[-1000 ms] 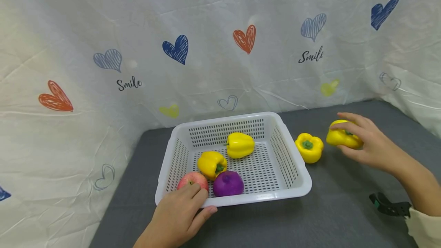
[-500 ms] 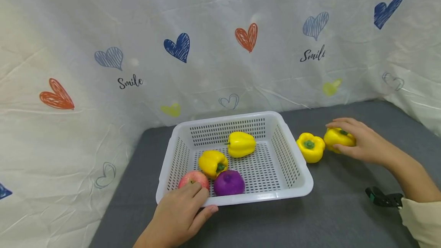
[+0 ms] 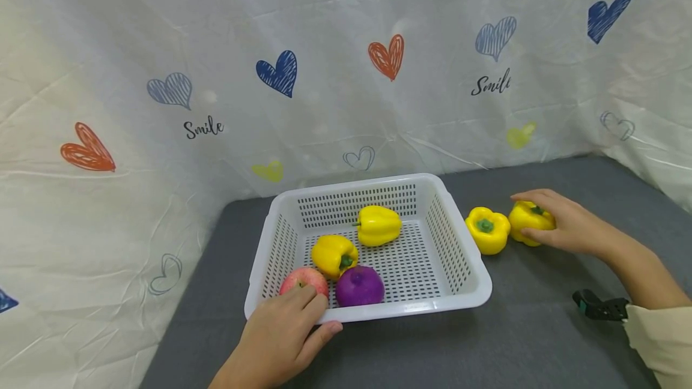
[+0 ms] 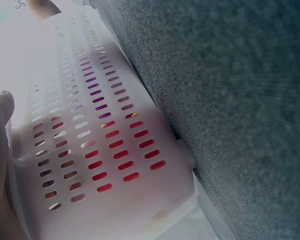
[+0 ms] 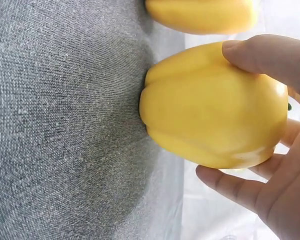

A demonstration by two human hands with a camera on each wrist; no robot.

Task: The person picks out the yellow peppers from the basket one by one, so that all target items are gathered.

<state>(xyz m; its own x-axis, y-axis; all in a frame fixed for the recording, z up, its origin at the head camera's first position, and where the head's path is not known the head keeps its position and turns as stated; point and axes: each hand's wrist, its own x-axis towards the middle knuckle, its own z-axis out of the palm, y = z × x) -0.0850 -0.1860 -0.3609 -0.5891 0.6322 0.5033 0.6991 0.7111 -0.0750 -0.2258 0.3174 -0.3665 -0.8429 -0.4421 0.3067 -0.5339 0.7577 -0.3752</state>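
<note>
My left hand (image 3: 286, 332) grips the near rim of a white perforated basket (image 3: 427, 307), fingers over the edge and thumb outside. Just beyond those fingertips lies a red apple (image 3: 308, 278), partly covered by them. My right hand (image 3: 567, 221) holds a yellow bell pepper (image 3: 524, 221) upright, stem up. In the right wrist view, thumb and fingers span this bell pepper (image 5: 210, 105), whose base meets the grey cloth. Another yellow bell pepper (image 3: 483, 236) stands between it and the basket. Through the basket's slots (image 4: 110, 135), the left wrist view shows red and purple.
Inside the basket are two yellow bell peppers (image 3: 379, 226) and a purple round vegetable (image 3: 359, 287). A dark strap-like device (image 3: 600, 306) sits by the right sleeve. Behind the grey table (image 3: 519, 329) hangs a white sheet (image 3: 324, 11) printed with hearts.
My right hand has moved left and down with the bell pepper, which has turned upright beside the other one. My left hand stays on the rim.
</note>
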